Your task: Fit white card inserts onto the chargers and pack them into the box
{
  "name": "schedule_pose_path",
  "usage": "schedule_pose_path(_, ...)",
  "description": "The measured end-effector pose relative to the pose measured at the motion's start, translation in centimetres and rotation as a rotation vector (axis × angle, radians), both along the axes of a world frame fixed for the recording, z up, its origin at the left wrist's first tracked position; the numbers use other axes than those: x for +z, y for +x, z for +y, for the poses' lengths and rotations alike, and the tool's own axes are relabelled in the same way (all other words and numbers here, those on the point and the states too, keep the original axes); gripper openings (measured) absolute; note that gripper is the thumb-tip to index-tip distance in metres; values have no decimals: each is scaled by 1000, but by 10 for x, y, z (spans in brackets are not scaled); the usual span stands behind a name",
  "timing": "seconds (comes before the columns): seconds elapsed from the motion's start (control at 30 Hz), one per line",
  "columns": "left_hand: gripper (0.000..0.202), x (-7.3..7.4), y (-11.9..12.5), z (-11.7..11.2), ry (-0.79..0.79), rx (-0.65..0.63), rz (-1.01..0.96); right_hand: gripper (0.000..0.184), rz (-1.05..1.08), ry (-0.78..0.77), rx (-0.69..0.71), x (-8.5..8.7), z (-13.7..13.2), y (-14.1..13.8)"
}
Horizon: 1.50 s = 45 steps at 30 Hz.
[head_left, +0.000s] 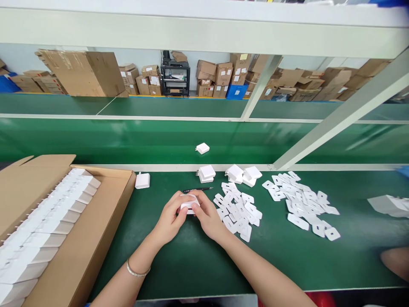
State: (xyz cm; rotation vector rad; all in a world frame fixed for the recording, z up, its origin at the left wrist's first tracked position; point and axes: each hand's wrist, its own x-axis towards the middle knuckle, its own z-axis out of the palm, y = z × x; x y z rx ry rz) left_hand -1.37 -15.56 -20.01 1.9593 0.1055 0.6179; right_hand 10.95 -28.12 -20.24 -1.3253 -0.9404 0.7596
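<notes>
Just left of the table's middle, a white plug-in charger (189,205) is held between both hands. My left hand (168,219) grips its left side, with the thumb on the near face. My right hand (211,218) holds the opposite side, its thumb pressed near a dark slot. A black pen (200,189) lies just beyond the fingers. Beside my right hand spreads a pile of small white cover plates (234,209) with cut-outs. Stacked white chargers (206,172) sit behind the pen, with more chargers (235,172) to their right.
On the left, an open cardboard box (111,213) holds rows of white chargers (47,226). One charger (142,181) stands beside it. Another charger (202,148) rests on the green surface past the rail. A second plate pile (306,202) lies right. A slanted metal post (338,115) crosses there.
</notes>
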Motion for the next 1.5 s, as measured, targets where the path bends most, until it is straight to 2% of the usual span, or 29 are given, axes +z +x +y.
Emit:
schedule_pose_path(0.13, 34, 1, 0, -1, -56, -21, -4, 35, 1, 25, -37, -3, 1, 0)
schedule_pose_path(0.3, 56, 2, -2, 0, -187, -68, 10, 35, 27, -14, -59, 0, 1, 0)
schedule_pose_path(0.5, 41, 4, 1, -2, -163, 2, 52, 38, 7, -48, -85, -2, 3, -1)
schedule_pose_path(0.63, 55, 5, 2, -1, -232, 39, 105, 38, 46, -69, -65, -5, 4, -2)
schedule_pose_path(0.83, 38, 6, 3, -2, -116, 35, 75, 41, 52, -48, -96, -7, 4, -3)
schedule_pose_path(0.97, 36, 5, 4, -3, -52, 52, 6, 41, -39, -5, -88, -2, 3, -3)
schedule_pose_path(1.2, 38, 6, 1, -5, -40, 44, -102, 37, -87, 60, -91, 4, 0, -8)
schedule_pose_path(1.27, 43, 5, 1, -3, -119, 29, -62, 37, -95, 64, -111, 2, 0, -9)
schedule_pose_path(1.4, 68, 0, 7, 1, -587, -60, 74, 41, -162, 44, -150, -5, 1, -12)
schedule_pose_path(1.5, 68, -2, 12, 1, -827, -152, 141, 44, -293, 67, -152, -6, 1, -11)
